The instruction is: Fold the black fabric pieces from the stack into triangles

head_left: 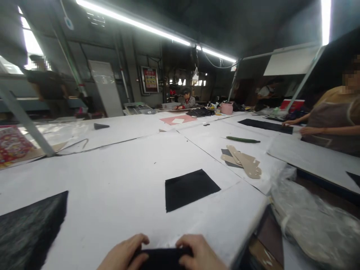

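Dim workshop, lit by long white fluorescent tubes (135,23) hung overhead, well ahead of and above the hands. Most of the space before the hands is taken up by a broad white tabletop (126,168), crossed by seams.

At the near edge, a black, straight-edged piece of fabric-like material (163,259) is held between both hands. Its left end is gripped by the left hand (125,254), its right end by the right hand (201,253); fingers are curled over it on both sides. Its lower part is cut off from view.

Just ahead of the hands, a flat black four-sided cloth piece (191,190) is laid on the table, touched by neither. Left of the left hand, a large black textured sheet (29,228) is spread, partly out of view.

Farther ahead and right of the right hand, flat beige card-like strips with rounded ends (247,165) are overlapped on a dark grey flat piece (229,159). Beyond these, a long green cucumber-like object (243,140) is seen.

Near the right hand, off to its right, a bundle wrapped in clear crumpled plastic (315,221) is noted. Far right, a long black strip (264,126) is touched by a co-worker in a brownish apron (332,118).
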Demonstrator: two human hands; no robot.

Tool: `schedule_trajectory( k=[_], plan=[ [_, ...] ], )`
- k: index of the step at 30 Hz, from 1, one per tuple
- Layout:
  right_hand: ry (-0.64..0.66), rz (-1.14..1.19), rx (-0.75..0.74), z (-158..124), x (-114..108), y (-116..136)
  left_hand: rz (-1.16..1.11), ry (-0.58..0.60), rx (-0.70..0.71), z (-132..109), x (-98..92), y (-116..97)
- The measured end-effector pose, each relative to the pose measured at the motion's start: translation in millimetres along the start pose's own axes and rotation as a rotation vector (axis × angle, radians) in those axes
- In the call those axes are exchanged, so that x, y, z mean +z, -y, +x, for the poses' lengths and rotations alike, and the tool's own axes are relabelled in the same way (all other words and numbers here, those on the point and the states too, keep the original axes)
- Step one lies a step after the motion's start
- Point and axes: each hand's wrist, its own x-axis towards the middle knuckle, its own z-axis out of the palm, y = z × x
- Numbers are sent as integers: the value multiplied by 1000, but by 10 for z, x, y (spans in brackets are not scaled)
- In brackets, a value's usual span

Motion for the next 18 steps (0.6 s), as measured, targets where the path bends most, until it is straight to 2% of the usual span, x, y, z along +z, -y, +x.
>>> schedule_trajectory(
  k=[2, 4, 6, 8, 10, 13, 16, 18],
  plan=[
    [64, 30, 75, 296, -617, 56, -60, 50, -53, 371, -56, -174],
    [63, -81, 95, 701, -1146, 46, -96, 9, -61, 848, -68, -287],
    [27, -200, 97, 1108, -1527, -22, -86, -93, -23, 1356, -33, -334],
    [-21, -288, 134, 1431, -1752, -124, -35, -169, 23, 1829, 48, -335],
    [-85, -398, 193, 1655, -1837, -249, 51, -189, 4, 2234, 166, -303],
    [-210, -540, 220, 1852, -1761, -476, 137, -150, -98, 2678, 367, -204],
    [-266, -588, 208, 1901, -1552, -703, 169, -161, -64, 2847, 490, -76],
    [-266, -579, 199, 1861, -1424, -823, 175, -196, -40, 2771, 487, 31]
  ],
)
